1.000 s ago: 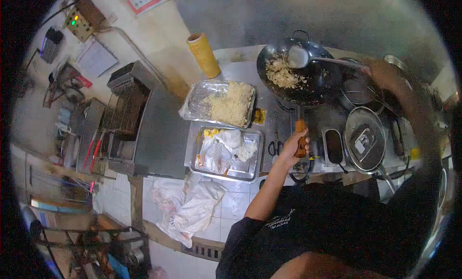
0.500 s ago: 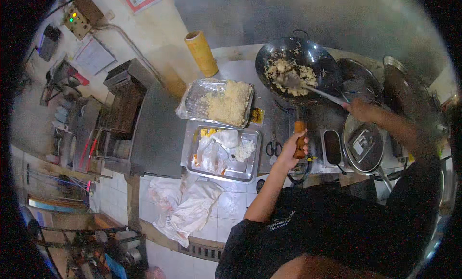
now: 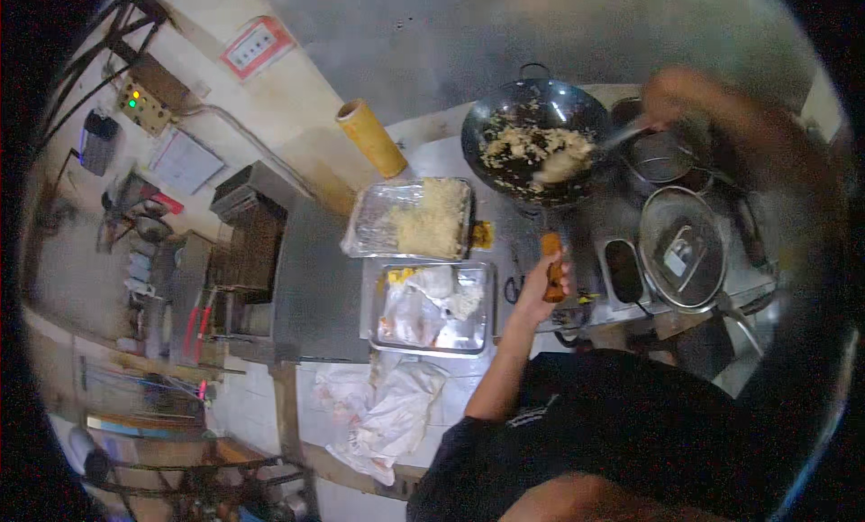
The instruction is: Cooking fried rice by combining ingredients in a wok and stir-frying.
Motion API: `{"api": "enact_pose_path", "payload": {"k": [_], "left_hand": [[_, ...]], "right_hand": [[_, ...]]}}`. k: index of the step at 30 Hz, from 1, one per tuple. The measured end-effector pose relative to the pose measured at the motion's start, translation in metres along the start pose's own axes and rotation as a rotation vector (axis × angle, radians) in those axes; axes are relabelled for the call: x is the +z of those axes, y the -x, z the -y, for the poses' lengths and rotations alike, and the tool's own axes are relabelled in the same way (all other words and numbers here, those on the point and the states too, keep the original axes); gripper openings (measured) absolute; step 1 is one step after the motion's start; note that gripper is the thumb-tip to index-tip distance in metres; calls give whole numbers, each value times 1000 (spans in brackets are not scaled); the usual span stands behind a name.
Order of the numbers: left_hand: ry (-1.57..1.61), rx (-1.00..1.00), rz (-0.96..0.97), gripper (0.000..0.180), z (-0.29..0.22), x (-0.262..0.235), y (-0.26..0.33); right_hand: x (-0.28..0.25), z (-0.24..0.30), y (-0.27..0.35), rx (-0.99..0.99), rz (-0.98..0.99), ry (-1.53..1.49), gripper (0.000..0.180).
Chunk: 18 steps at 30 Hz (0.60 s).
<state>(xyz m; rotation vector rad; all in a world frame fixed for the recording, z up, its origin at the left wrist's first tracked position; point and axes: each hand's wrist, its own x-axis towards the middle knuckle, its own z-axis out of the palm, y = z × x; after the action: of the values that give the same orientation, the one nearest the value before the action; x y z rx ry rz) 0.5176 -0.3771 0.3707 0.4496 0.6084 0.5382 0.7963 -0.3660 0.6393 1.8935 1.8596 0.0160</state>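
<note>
My left hand [image 3: 542,288] is wrapped round the brown wooden handle [image 3: 552,243] of a black wok [image 3: 505,108]. The wok sits on the stove at the back, holding loose, pale yellow rice-like food [image 3: 523,145] with browned bits, some stuck up the sides. In my right hand [image 3: 665,106], raised to the right of the wok, is the grey handle of a metal wok spatula [image 3: 622,135]. Its head dips into the food at the wok's right side, smeared by motion, so its exact shape is unclear.
Left of the wok stand a wrapped tray [image 3: 369,217] of pale grains and a metal tray [image 3: 482,310] with plastic bags. A yellow roll [image 3: 371,136] stands behind. Right are a round strainer [image 3: 680,252] and narrow container [image 3: 622,274]. White cloth-like sacks [image 3: 401,414] lie low left.
My right hand has risen and moved slightly left with the spatula, whose head has shifted toward the wok's right side. The food has been spread about. My left hand keeps its grip; the view has shifted.
</note>
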Motion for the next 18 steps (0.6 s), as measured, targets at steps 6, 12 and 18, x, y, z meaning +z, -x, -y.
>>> {"api": "enact_pose_path", "payload": {"k": [6, 12, 18], "left_hand": [[-25, -172, 143, 24, 20, 13, -21], [38, -168, 168, 24, 20, 12, -18], [23, -98, 107, 24, 14, 8, -12]], "right_hand": [[11, -81, 30, 363, 167, -86, 34], [57, -68, -25, 335, 100, -38, 24], [54, -37, -20, 229, -240, 61, 35]]}}
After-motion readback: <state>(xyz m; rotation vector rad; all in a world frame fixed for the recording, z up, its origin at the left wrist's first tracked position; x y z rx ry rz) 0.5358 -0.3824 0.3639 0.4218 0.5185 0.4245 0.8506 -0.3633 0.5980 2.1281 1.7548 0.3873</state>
